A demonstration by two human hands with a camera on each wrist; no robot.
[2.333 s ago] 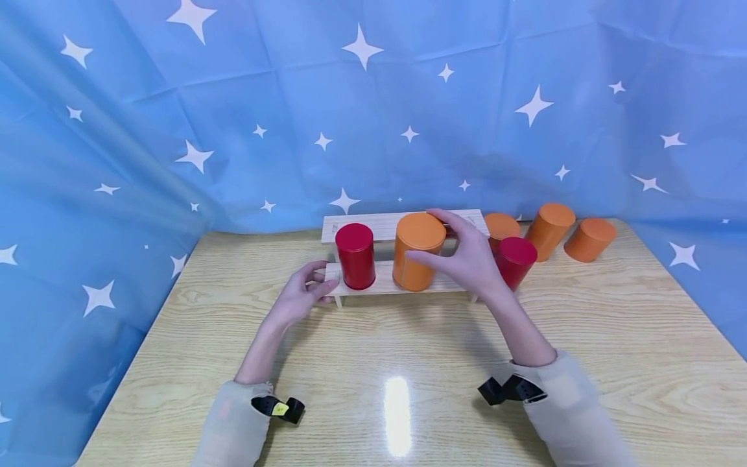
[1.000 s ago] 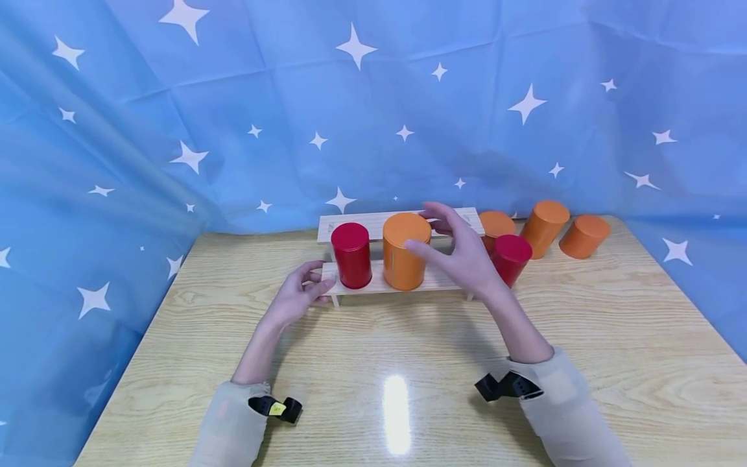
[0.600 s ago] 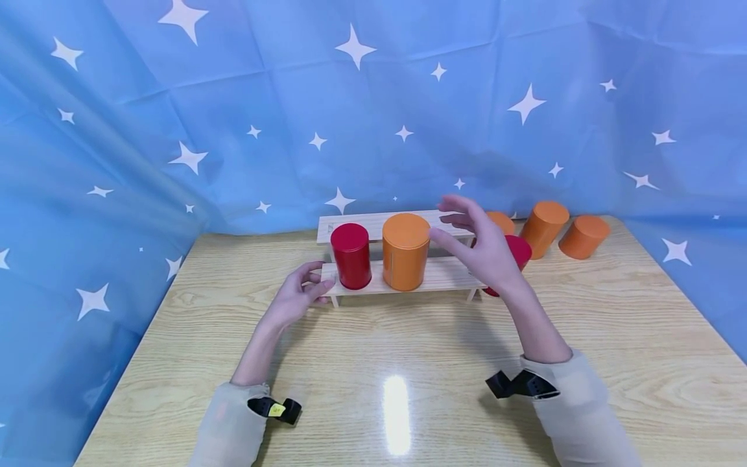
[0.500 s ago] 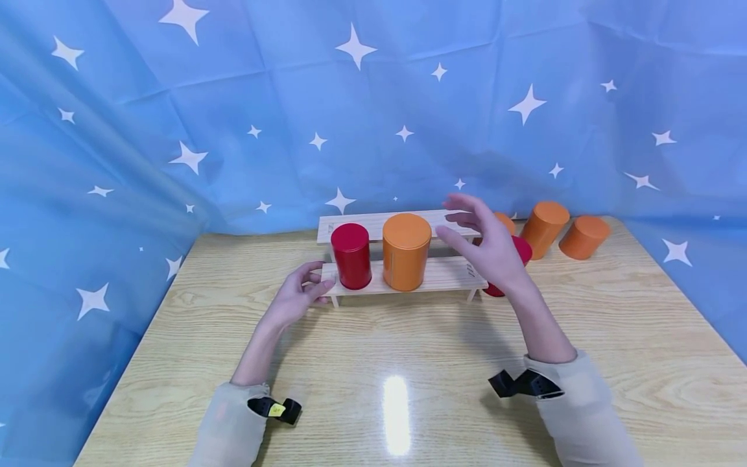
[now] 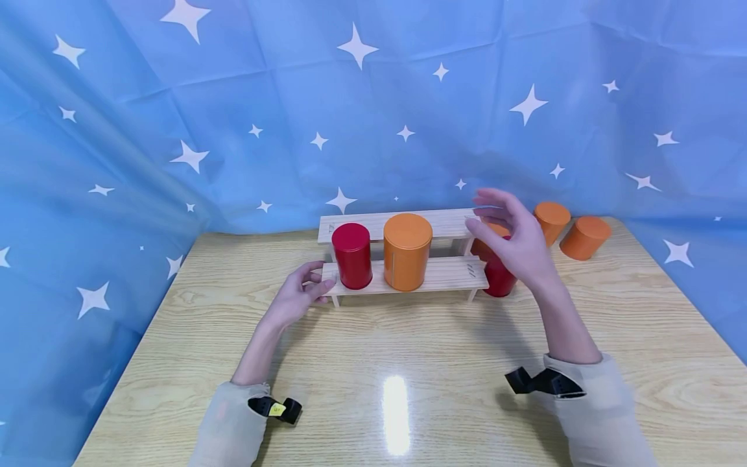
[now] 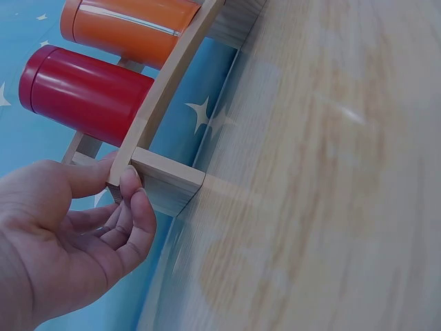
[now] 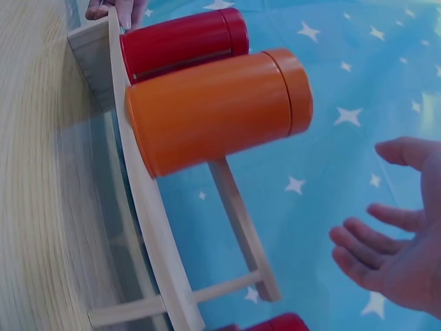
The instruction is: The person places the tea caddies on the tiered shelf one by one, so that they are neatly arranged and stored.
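The red canister [image 5: 353, 258] and orange canister [image 5: 407, 253] stand on the rack [image 5: 450, 274] your left hand [image 5: 297, 295] pinches; four canisters [image 5: 585, 239] remain alongside, your right hand [image 5: 518, 241] holding nothing, fingers parted.

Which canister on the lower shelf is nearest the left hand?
The red canister on the lower shelf, standing between the left hand and the orange canister.

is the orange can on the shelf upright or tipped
Upright: the orange can stands with its base on the lower shelf and its lid facing up.
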